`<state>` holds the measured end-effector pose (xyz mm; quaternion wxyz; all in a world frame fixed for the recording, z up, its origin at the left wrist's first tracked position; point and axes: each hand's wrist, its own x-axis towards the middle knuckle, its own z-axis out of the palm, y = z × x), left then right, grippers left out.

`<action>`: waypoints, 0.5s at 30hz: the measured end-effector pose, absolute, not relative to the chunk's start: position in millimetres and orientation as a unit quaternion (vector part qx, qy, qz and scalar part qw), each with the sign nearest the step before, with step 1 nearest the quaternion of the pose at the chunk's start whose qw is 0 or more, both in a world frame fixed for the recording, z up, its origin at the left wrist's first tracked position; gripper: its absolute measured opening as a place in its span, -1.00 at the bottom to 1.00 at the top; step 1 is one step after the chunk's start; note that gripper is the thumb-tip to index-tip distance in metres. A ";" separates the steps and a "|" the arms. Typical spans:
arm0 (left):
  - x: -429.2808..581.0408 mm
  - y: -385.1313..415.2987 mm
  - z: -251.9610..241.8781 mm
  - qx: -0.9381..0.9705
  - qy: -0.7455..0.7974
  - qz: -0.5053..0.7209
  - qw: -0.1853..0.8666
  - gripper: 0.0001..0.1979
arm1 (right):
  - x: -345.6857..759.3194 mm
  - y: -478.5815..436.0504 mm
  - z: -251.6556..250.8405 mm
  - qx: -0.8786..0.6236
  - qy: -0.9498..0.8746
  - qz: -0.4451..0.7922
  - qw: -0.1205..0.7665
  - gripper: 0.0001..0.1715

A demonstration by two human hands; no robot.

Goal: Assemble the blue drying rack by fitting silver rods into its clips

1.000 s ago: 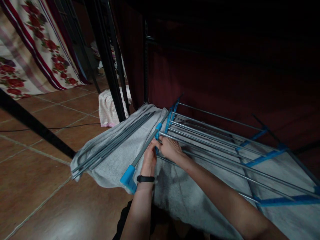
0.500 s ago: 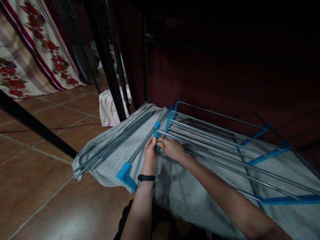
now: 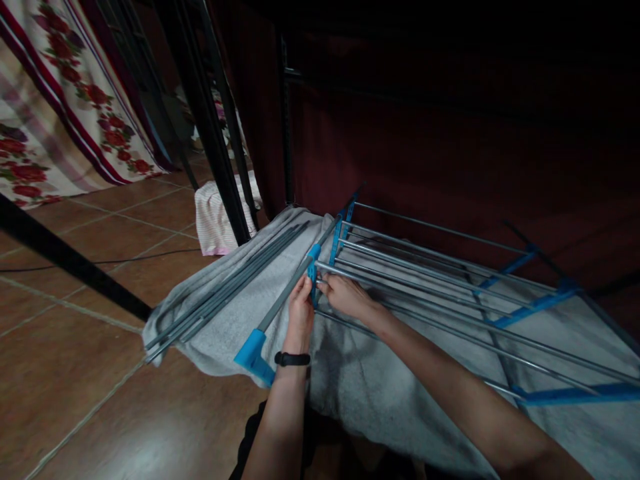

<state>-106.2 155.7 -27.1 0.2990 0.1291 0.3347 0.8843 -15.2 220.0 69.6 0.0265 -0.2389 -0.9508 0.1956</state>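
Note:
A folded drying rack (image 3: 430, 267) of grey metal rods and blue plastic joints lies flat on a grey towel (image 3: 240, 313). My left hand (image 3: 300, 310), with a black band on the wrist, is closed round the blue connector (image 3: 313, 263) on the rack's grey side tube. My right hand (image 3: 345, 297) sits just to its right, with fingers pinched on the end of a thin rod where it meets that connector. A blue end cap (image 3: 253, 353) closes the side tube near my left wrist.
Several loose grey rods (image 3: 225, 293) lie on the towel's left part. Black metal frame legs (image 3: 210, 127) stand behind, beside a folded pink-white cloth (image 3: 215, 217). A flowered cloth (image 3: 55, 107) hangs at the far left. A black cable (image 3: 100, 257) runs over the brown floor tiles.
Both hands have shifted slightly up along the side tube toward the blue connector and closed in on it. The view has drifted a little; the rack lies as before.

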 end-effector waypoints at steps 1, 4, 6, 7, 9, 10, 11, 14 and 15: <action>-104.8 155.7 -26.9 0.132 0.337 0.884 0.298 -0.76 | -14.5 219.3 68.6 -0.240 -0.951 0.194 0.028 -0.55; -99.5 156.1 -26.0 0.141 0.348 0.880 0.292 -0.77 | -11.4 217.2 65.9 -0.245 -0.952 0.182 0.019 -0.57; -95.5 156.3 -25.3 0.142 0.351 0.879 0.289 -0.77 | -8.9 217.1 64.3 -0.246 -0.954 0.173 0.013 -0.57; -93.7 156.3 -25.1 0.141 0.352 0.880 0.287 -0.77 | -7.7 217.5 63.6 -0.245 -0.954 0.171 0.014 -0.58; -90.8 156.6 -25.0 0.137 0.355 0.881 0.282 -0.77 | -5.9 219.2 62.7 -0.241 -0.955 0.173 0.021 -0.59; -89.7 156.8 -25.2 0.135 0.357 0.881 0.279 -0.76 | -5.4 220.4 62.5 -0.238 -0.955 0.177 0.025 -0.60; -88.9 157.3 -25.7 0.135 0.359 0.881 0.277 -0.76 | -5.0 221.6 62.2 -0.235 -0.954 0.182 0.028 -0.61; -87.0 159.8 -28.6 0.139 0.367 0.881 0.263 -0.75 | -4.1 225.3 60.8 -0.233 -0.951 0.199 0.030 -0.63; -86.4 161.0 -29.9 0.144 0.373 0.880 0.258 -0.75 | -3.6 226.3 60.0 -0.233 -0.951 0.203 0.031 -0.63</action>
